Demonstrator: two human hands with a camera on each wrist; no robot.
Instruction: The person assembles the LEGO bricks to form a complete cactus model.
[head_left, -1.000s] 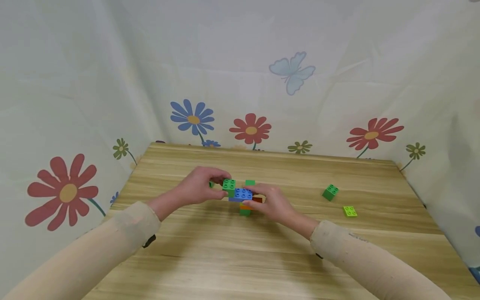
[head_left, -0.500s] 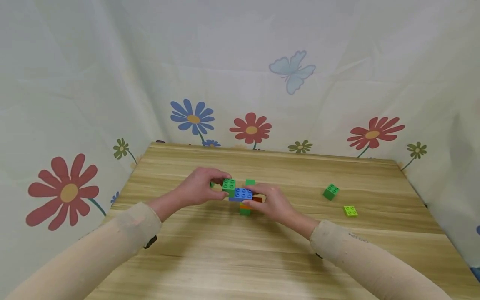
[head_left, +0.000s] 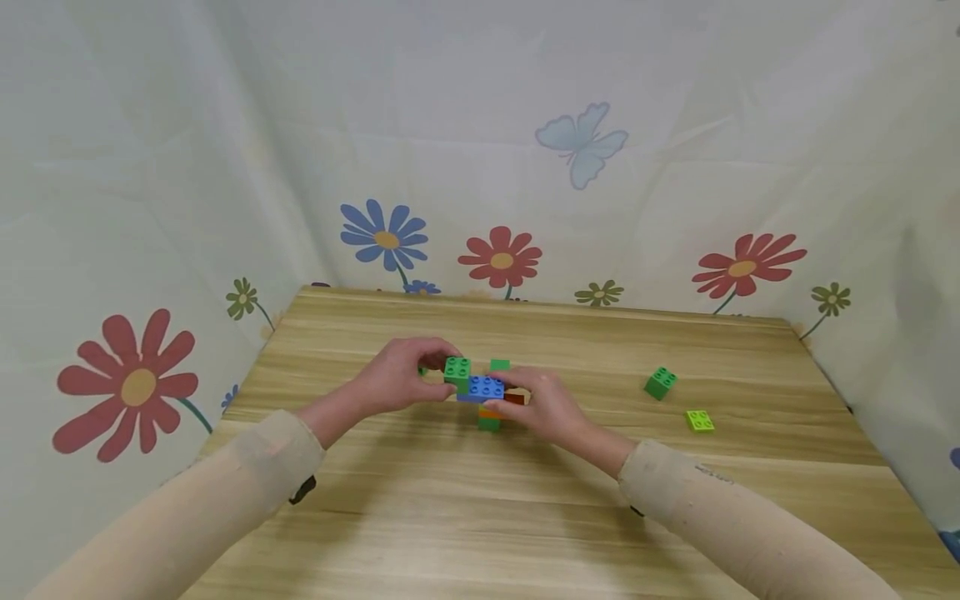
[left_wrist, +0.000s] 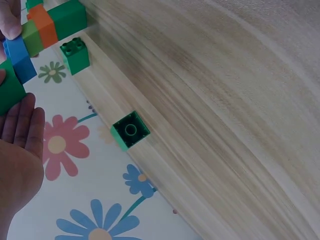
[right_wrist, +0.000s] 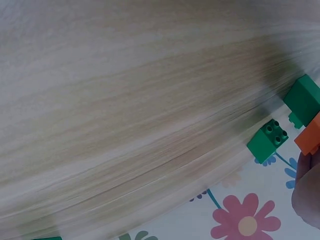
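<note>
Both hands meet at a stack of toy building bricks over the middle of the table. In the head view my left hand (head_left: 401,379) pinches a green brick (head_left: 457,380), which sits on the left end of a blue brick (head_left: 483,389). My right hand (head_left: 551,408) grips the blue brick from the other side, thumb in front. Below the blue one, the left wrist view shows a lime brick (left_wrist: 32,40), an orange brick (left_wrist: 44,26) and a dark green brick (left_wrist: 69,20). Fingers hide part of the stack.
To the right lie a loose green brick (head_left: 660,383) and a flat lime brick (head_left: 701,422). Behind the stack stands another green brick (head_left: 500,365). One more green brick (left_wrist: 131,130) lies hollow side showing. A flowered cloth (head_left: 450,167) borders the wooden table (head_left: 480,517).
</note>
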